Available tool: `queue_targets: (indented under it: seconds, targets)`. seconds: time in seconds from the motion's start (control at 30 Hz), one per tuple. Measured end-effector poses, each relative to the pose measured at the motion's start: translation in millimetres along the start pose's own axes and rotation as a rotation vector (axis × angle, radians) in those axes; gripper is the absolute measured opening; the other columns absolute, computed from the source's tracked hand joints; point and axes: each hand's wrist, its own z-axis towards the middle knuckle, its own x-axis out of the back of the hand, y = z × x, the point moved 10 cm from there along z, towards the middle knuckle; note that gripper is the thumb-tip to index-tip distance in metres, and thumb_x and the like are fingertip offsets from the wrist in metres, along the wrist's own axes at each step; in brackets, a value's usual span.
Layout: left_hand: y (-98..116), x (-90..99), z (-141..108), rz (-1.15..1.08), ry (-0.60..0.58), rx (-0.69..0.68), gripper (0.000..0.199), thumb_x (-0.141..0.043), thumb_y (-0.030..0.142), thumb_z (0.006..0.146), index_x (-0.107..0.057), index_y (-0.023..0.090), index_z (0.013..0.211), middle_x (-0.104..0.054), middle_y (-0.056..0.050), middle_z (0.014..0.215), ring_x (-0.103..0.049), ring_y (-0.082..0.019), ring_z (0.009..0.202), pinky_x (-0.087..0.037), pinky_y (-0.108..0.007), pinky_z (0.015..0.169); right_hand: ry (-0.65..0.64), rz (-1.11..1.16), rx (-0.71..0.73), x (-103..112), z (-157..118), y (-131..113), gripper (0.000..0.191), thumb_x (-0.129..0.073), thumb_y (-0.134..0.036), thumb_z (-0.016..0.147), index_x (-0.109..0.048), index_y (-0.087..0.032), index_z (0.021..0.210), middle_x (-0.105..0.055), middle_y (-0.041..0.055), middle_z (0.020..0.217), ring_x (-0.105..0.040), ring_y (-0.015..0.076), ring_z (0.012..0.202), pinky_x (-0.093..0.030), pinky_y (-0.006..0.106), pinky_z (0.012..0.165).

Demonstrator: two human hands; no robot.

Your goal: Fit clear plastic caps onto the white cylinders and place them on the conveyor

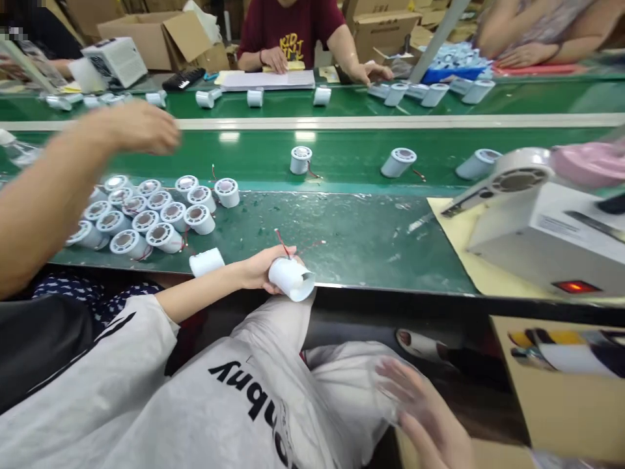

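My left hand [266, 268] is closed around a white cylindrical housing [291, 279] at the bench's front edge. The housing lies tilted with its hollow end toward me, and a thin red wire sticks up from its far side. Over my lap, at the lower right, my right hand [424, 410] is blurred by motion. Its fingers look stretched out and apart from the thumb, with no held thing that I can make out. Another white housing [207, 262] lies on its side by my left forearm. Several similar housings with round slotted tops [163, 236] stand grouped on the left.
A co-worker's arm [97, 146] reaches in from the left above the grouped housings. Spaced housings [301, 160] stand on the green belt [234, 153]. At right is a grey-white machine [551, 228] with a lit red switch. A cardboard box [561, 404] holds tools below. Other people sit opposite.
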Motion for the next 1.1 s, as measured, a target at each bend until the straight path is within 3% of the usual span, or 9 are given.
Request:
queue_targets:
  seconds: [0.13,0.23,0.33,0.43,0.53,0.67,0.8,0.93,1.1]
  targets:
    - [-23.8,-52.8,23.1,-0.183,-0.290,0.154,0.056,-0.049,0.074,0.078,-0.048,0.020,0.089,-0.050,0.002,0.058,-0.030,-0.007,0.038,-0.015,-0.016,0.032,0.053,-0.314,0.203,-34.6,15.4,-26.0,0.045,-0.055,-0.042,0.102,-0.056,-0.034,0.147,-0.067,0.0113,0.128,-0.070,0.0315,0.112,-0.064,0.043,0.085]
    - [-31.5,-70.4,28.0,-0.106,-0.389,0.185,0.052,-0.055,0.070,0.082,-0.052,0.018,0.084,-0.052,0.002,0.053,-0.030,-0.006,0.036,-0.017,-0.016,0.029,0.097,-0.507,0.311,-47.3,29.1,-48.7,0.045,-0.053,-0.039,0.103,-0.057,-0.027,0.146,-0.062,0.0150,0.129,-0.067,0.0304,0.111,-0.062,0.042,0.086]
    - [-31.2,-80.1,28.5,-0.046,-0.453,0.189,0.046,-0.062,0.061,0.083,-0.055,0.016,0.080,-0.051,0.003,0.055,-0.039,-0.008,0.040,-0.027,-0.016,0.032,0.126,-0.708,0.330,-49.4,38.3,-62.9,0.041,-0.055,-0.033,0.102,-0.062,-0.022,0.141,-0.057,0.0188,0.135,-0.063,0.0315,0.109,-0.061,0.042,0.085]
    - [-21.2,-84.6,29.1,0.058,-0.468,0.139,0.034,-0.065,0.049,0.082,-0.057,0.016,0.083,-0.052,0.003,0.064,-0.046,-0.009,0.049,-0.033,-0.017,0.038,0.128,-0.888,0.287,-51.1,45.4,-65.6,0.041,-0.058,-0.027,0.099,-0.064,-0.024,0.140,-0.054,0.0209,0.142,-0.062,0.0330,0.104,-0.060,0.044,0.079]
    - [-1.3,-90.9,26.9,0.390,-0.474,-0.070,0.021,-0.060,0.036,0.085,-0.063,0.015,0.088,-0.060,0.000,0.077,-0.055,-0.013,0.067,-0.044,-0.021,0.056,0.116,-0.962,0.188,-50.5,51.9,-55.1,0.044,-0.061,-0.024,0.096,-0.065,-0.026,0.140,-0.053,0.0203,0.146,-0.061,0.0342,0.101,-0.059,0.046,0.074]
    - [24.9,-102.1,15.2,0.691,-0.427,-0.427,0.022,-0.061,0.030,0.088,-0.072,0.015,0.100,-0.067,-0.007,0.101,-0.062,-0.020,0.096,-0.046,-0.031,0.090,0.019,-0.776,0.001,-46.7,54.7,-22.5,0.026,-0.068,-0.017,0.088,-0.075,-0.024,0.112,-0.053,0.0169,0.150,-0.062,0.0362,0.110,-0.061,0.046,0.076]
    - [31.4,-98.3,14.3,0.640,-0.315,-0.568,0.031,-0.068,0.039,0.091,-0.073,0.018,0.114,-0.068,-0.008,0.105,-0.062,-0.020,0.096,-0.046,-0.030,0.087,0.005,-0.308,-0.084,-38.8,49.5,-7.0,0.005,-0.075,-0.026,0.085,-0.073,-0.022,0.087,-0.062,0.0124,0.133,-0.065,0.0318,0.117,-0.059,0.046,0.093]
    - [25.9,-92.4,21.3,0.578,-0.234,-0.644,0.061,-0.087,0.055,0.072,-0.074,0.022,0.121,-0.065,-0.008,0.106,-0.061,-0.022,0.100,-0.049,-0.035,0.093,0.141,-0.050,-0.169,-22.6,42.9,-4.1,0.026,-0.062,-0.036,0.096,-0.072,-0.022,0.076,-0.068,0.0108,0.113,-0.069,0.0255,0.104,-0.058,0.039,0.088]
    - [15.9,-105.3,22.0,0.553,-0.357,-0.707,0.068,-0.089,0.056,0.068,-0.074,0.024,0.126,-0.057,-0.017,0.138,-0.058,-0.032,0.126,-0.046,-0.048,0.110,0.305,0.108,-0.244,-6.1,36.5,3.5,0.031,-0.068,-0.034,0.089,-0.068,-0.021,0.061,-0.071,0.0079,0.097,-0.072,0.0232,0.091,-0.058,0.033,0.074]
